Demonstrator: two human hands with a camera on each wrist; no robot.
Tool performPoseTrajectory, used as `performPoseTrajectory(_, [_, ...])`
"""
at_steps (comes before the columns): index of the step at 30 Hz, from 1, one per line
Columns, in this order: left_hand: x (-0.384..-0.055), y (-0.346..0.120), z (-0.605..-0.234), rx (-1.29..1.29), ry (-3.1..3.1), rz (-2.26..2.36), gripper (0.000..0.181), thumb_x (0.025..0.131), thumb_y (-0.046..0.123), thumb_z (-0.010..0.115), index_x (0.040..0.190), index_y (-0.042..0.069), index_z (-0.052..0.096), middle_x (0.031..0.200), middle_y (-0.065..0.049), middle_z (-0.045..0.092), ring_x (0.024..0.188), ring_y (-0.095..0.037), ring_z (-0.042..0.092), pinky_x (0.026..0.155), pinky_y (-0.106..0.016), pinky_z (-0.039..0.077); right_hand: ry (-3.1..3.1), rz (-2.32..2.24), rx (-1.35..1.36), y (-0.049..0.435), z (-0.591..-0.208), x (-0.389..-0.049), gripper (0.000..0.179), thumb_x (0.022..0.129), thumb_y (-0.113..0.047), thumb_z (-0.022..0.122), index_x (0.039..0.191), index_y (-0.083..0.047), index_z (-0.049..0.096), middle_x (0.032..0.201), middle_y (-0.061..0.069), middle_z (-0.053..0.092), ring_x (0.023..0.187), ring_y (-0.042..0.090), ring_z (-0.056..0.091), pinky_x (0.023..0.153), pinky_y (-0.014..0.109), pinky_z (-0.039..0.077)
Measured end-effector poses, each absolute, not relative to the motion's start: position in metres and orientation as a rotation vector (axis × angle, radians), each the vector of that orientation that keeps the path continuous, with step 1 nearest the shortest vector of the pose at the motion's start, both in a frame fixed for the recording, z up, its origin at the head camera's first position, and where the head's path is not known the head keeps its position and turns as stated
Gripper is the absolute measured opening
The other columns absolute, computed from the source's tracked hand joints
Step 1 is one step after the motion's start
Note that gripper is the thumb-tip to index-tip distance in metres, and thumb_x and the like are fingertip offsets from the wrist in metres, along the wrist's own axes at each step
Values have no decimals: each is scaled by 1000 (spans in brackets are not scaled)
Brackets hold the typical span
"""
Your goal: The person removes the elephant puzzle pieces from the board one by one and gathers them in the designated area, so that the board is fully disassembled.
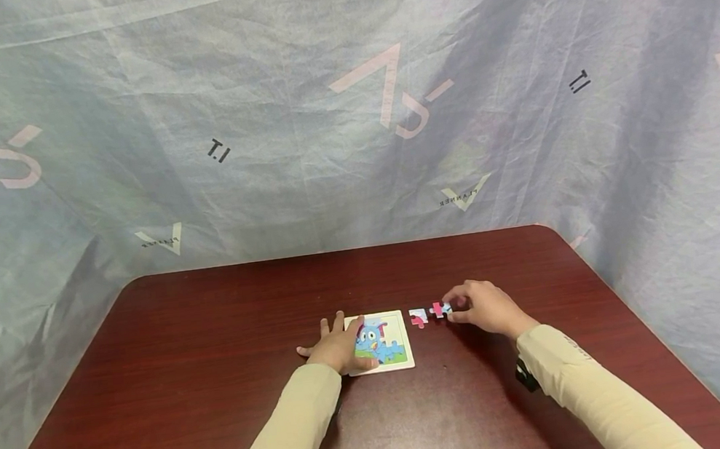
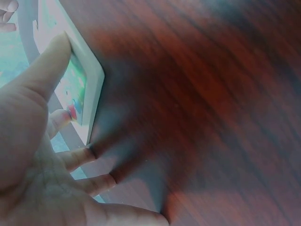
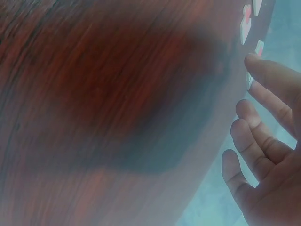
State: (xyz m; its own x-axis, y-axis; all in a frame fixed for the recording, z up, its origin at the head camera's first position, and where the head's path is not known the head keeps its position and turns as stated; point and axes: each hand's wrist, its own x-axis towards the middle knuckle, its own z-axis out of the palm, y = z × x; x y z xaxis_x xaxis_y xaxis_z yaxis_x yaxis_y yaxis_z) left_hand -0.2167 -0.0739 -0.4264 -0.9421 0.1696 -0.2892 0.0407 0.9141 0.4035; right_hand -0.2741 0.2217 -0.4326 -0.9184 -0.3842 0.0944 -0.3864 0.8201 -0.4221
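Note:
A square wooden jigsaw board (image 1: 407,344) with a pale frame and a blue cartoon animal lies on the table. My left hand (image 1: 336,348) rests over its left side, fingers spread, thumb on the near edge; the left wrist view shows the thumb across the frame (image 2: 96,89) and other fingertips on the wood. Right of the board, my right hand (image 1: 487,306) pinches a pink and light-blue puzzle piece (image 1: 438,310) between thumb and forefinger, with the other fingers loosely bent. Between that piece and the board lies another pink and pale-blue puzzle piece (image 1: 417,316).
The dark red-brown wooden table (image 1: 214,342) has rounded far corners. Behind it hangs a grey printed cloth (image 1: 296,114), which also runs along both sides. A dark band (image 1: 526,375) shows at my right wrist.

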Motion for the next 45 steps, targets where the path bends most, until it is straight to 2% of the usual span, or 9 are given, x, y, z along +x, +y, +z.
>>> performPoseTrajectory(33, [-219,-74,-430,150,2760,564,84,87,39,81,157,18,40,166,-20,21,151,-48,14,93,-89,21,-3057,765,590,230,-439,-279,22,86,-14,83,106,-8,77,74,-2,51,72,15,48,66,34,39])
performPoseTrajectory(45, [-218,-73,-429,156,2762,557,83,88,39,81,157,18,39,166,-19,21,152,-47,14,94,-88,21,-3070,805,588,231,-443,-279,23,86,-13,83,107,-6,77,80,1,57,74,16,50,68,35,42])
